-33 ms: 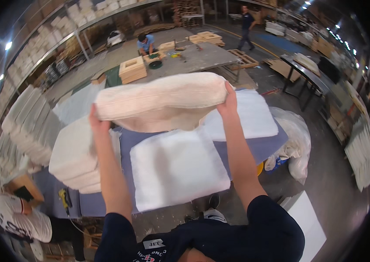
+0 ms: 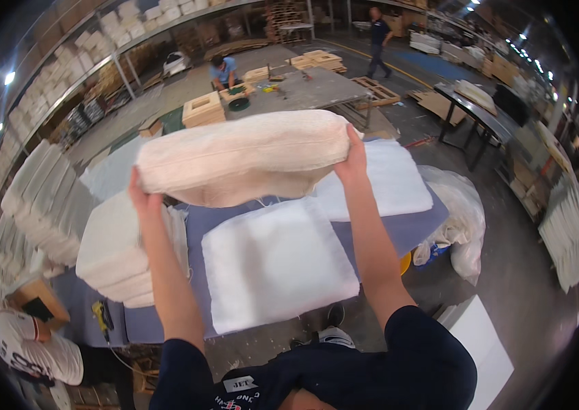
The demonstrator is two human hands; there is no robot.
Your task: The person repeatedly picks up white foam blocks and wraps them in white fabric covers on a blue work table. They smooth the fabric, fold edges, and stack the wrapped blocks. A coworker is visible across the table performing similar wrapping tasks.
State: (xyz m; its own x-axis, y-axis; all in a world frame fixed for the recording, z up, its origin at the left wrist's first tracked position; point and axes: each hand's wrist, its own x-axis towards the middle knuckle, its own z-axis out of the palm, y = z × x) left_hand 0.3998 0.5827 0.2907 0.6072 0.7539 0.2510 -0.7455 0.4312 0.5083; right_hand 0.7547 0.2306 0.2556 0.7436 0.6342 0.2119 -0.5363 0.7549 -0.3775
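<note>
A cream fabric-covered cushion (image 2: 241, 154) hangs in the air above the table, held up by its two ends. My left hand (image 2: 144, 195) is closed on its left end, and my right hand (image 2: 352, 160) grips the right end. Loose cloth droops under its near side. Below lies a square white padding sheet (image 2: 282, 266) on the blue-grey table cover (image 2: 197, 236). More white padding (image 2: 392, 181) rests to the right, partly behind my right forearm. Beside my left forearm stands a stack of cream cushions (image 2: 115, 253).
Tall stacks of pale pads (image 2: 47, 198) stand at far left. A yellow air tool (image 2: 103, 318) lies on the table near a person in white (image 2: 36, 345). Clear plastic wrap (image 2: 460, 225) bulges at the right. Beyond, a person in blue (image 2: 223, 70) works by wooden frames (image 2: 202, 109); another person (image 2: 378, 41) walks.
The cushion and both my hands have shifted slightly left. The walking person in the background has moved a little to the left.
</note>
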